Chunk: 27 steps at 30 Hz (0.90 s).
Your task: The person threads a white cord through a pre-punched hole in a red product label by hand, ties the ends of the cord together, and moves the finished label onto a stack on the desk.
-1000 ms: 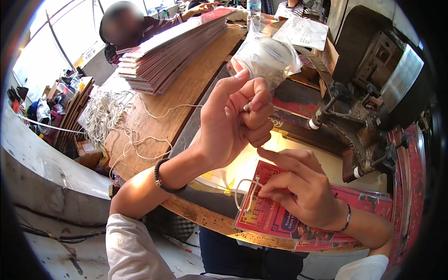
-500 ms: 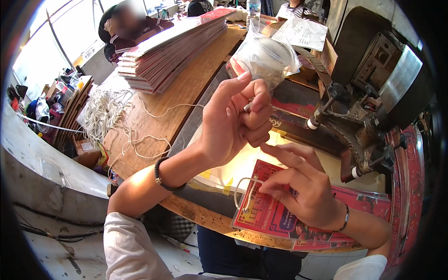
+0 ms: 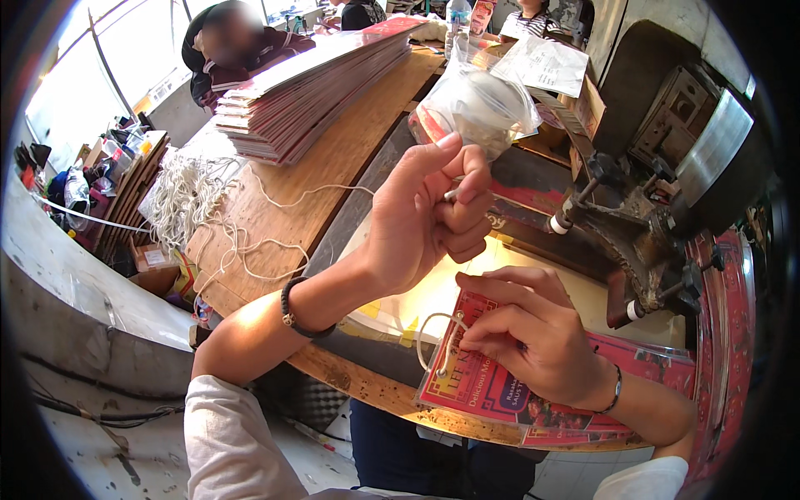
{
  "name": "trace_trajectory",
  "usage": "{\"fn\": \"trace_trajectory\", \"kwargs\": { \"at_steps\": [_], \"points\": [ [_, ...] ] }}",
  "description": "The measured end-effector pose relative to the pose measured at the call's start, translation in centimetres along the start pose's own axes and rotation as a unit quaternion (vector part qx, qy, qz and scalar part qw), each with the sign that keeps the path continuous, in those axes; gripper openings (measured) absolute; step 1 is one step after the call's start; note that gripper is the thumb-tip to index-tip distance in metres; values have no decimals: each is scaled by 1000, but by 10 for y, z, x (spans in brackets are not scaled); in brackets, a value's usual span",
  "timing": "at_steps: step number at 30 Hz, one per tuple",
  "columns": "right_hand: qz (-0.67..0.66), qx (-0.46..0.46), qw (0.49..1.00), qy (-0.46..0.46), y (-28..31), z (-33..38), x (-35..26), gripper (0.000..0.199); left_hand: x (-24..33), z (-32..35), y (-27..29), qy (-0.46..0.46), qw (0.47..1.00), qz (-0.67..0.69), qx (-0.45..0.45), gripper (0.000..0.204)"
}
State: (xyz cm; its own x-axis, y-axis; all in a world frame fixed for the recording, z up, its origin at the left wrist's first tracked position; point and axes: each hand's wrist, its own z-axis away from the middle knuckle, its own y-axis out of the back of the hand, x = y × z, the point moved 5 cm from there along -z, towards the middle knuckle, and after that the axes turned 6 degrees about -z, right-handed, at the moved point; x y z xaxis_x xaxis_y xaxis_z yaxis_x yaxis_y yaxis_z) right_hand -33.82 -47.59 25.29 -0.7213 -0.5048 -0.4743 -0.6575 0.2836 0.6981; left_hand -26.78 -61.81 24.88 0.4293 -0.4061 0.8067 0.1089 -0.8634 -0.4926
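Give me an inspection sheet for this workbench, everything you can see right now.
Surface: worn wooden bench.
Job's things: red printed bag lying flat; white cord looped at its corner.
Clutter: loose cord pile, stack of flat bags, plastic bag.
Hands: left hand raised, fingers pinching a cord end; right hand pressing the red bag.
Cables: dark cables on the floor.
Surroundings: metal machine; another person beyond.
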Motion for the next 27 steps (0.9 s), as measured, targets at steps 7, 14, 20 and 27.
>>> {"fn": "trace_trajectory", "kwargs": {
  "at_steps": [7, 14, 20, 27],
  "points": [
    [-3, -40, 999, 16, -3, 0, -2, 17, -1, 0, 2, -3, 1000, -17, -5, 42],
    [-92, -78, 991, 54, -5, 6, -5, 20, -19, -6, 4, -27, 741, -651, -161, 38],
    [-82, -66, 990, 93, -5, 7, -14, 24, -31, 2, 5, 30, 754, -601, -263, 39],
    [-47, -75, 985, 148, -1, 15, -35, 28, -34, 0, 4, 15, 770, -575, -274, 44]
  ]
}}
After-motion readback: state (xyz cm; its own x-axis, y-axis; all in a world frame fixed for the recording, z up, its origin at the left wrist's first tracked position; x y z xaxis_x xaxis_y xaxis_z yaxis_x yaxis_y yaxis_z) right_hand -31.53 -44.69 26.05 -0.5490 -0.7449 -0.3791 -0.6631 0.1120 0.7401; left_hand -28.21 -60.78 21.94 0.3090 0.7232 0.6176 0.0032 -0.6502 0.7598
